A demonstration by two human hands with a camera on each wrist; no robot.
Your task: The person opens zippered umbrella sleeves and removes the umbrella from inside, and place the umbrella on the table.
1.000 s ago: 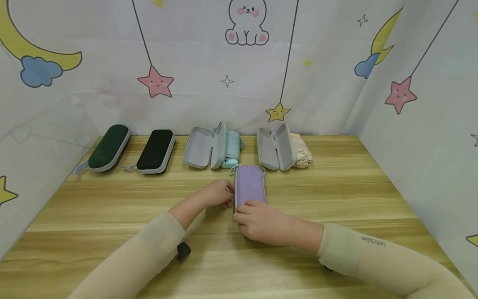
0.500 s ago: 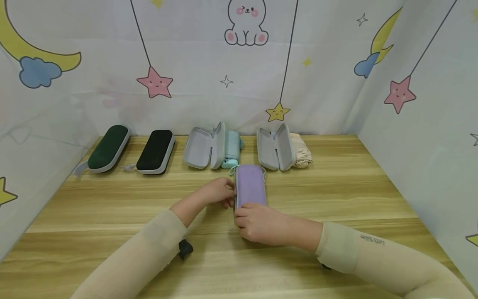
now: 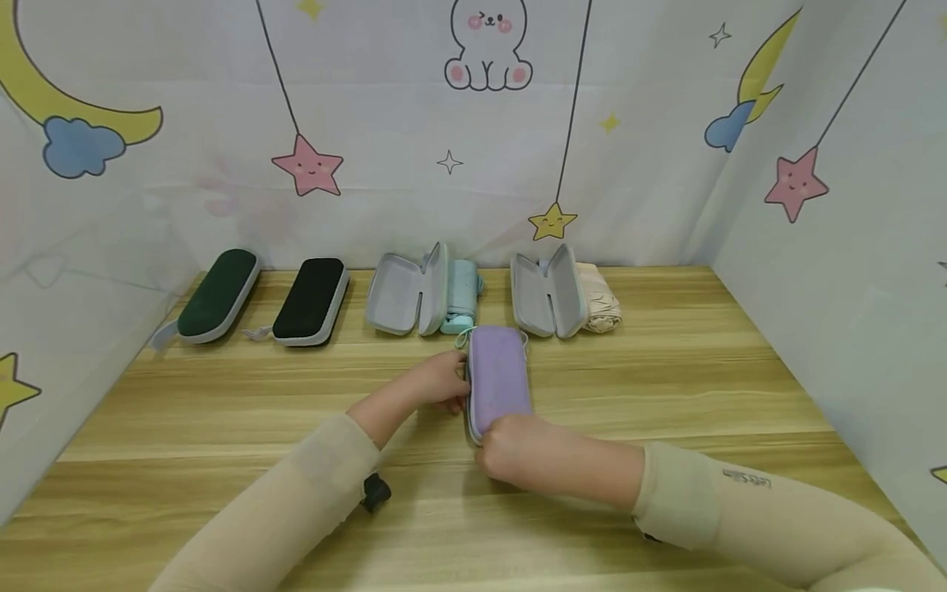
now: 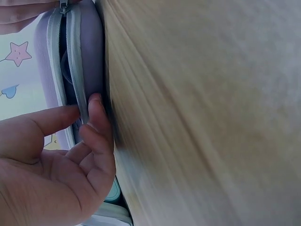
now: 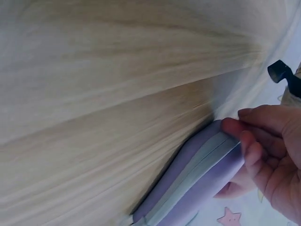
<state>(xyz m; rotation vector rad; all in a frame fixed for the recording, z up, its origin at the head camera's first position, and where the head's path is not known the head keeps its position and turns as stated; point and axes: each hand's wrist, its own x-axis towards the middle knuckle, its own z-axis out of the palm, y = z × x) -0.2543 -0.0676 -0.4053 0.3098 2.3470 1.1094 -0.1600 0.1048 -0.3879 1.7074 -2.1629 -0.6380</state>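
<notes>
A purple zip case (image 3: pixel 499 374) with a pale grey zip band lies lengthwise on the table. My left hand (image 3: pixel 442 380) pinches its left zip edge; in the left wrist view the zip there is parted, with something dark inside. A metal zip slider (image 4: pixel 64 7) sits at the near end of that gap. My right hand (image 3: pixel 518 450) is curled at the case's near end, its thumb and finger closed at the zip corner in the right wrist view. The pull itself is hidden by the fingers. Along the right wrist view's side, the zip band (image 5: pixel 200 157) is closed.
A dark green case (image 3: pixel 219 294) and a black case (image 3: pixel 311 300) lie closed at the back left. Two grey-lined cases stand unzipped, one (image 3: pixel 395 294) beside a folded teal umbrella (image 3: pixel 462 296), the other (image 3: pixel 534 294) beside a cream folded bundle (image 3: pixel 599 300). Patterned curtains border the table.
My right hand has moved toward me and slightly right, round the case's near end, uncovering more of its near left corner. The left hand has shifted slightly right and stays at the left edge.
</notes>
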